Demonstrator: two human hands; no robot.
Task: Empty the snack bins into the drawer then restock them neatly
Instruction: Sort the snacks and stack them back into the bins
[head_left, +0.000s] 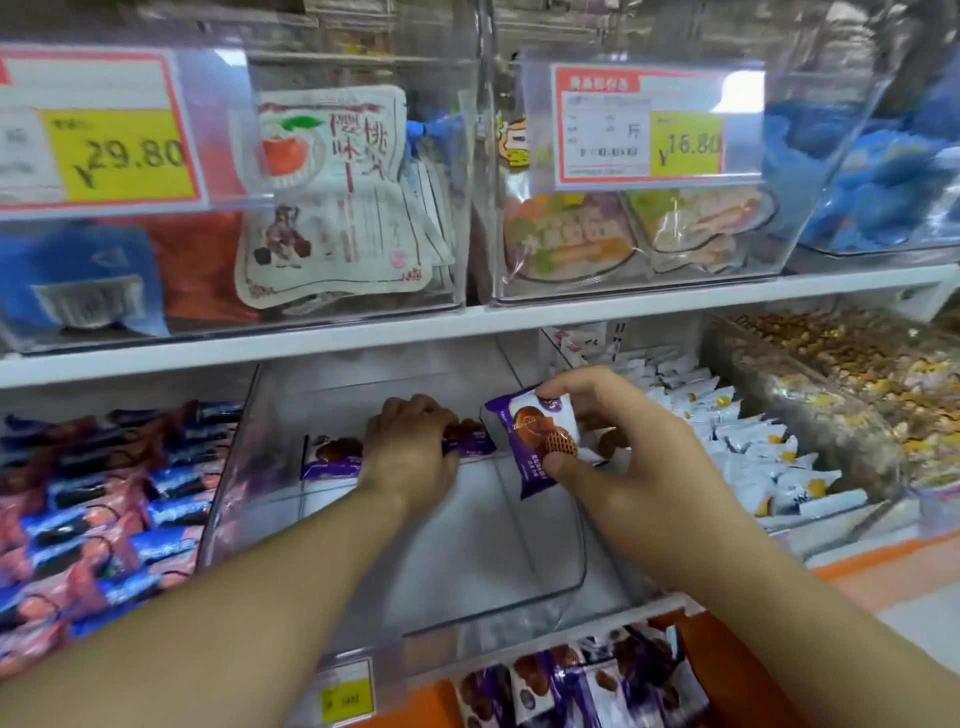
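Head view. Both arms reaching into a clear bin (291, 467) on the lower shelf, nearly bare inside.

Left hand (410, 441) palm down at the back of the bin, fingers curled over a row of purple packs (332, 457) lying flat against the far wall; holding or only pressing, cannot tell.

Right hand (618, 441) just beside it, pinching one purple pack (535, 441) between thumb and fingertips, tilted, raised above the bin floor, brown cookie print facing up. More packs partly hidden under the right palm.

Below the bin's front edge, an open drawer (727, 649) with orange sides, a heap of the same purple packs (587, 686) loose inside. Yellow price tag (345, 693) on the bin's front lip, blurred.

Left of the bin, a neighbouring bin of red and blue packs (104, 509), stacked in slanting rows. Right of it, a bin of white packs (748, 452) with yellow marks, then a bin of small gold-wrapped sweets (857, 379) farther right.

White shelf (597, 306) above, carrying more clear bins: white pouches (332, 197) with red fruit print at centre left, round pastel packs (571, 239) at centre right, blue packs (883, 171) at far right. Two price labels on the upper bins: 29.80 (119, 145) at left, 16.80 (685, 143) at right.
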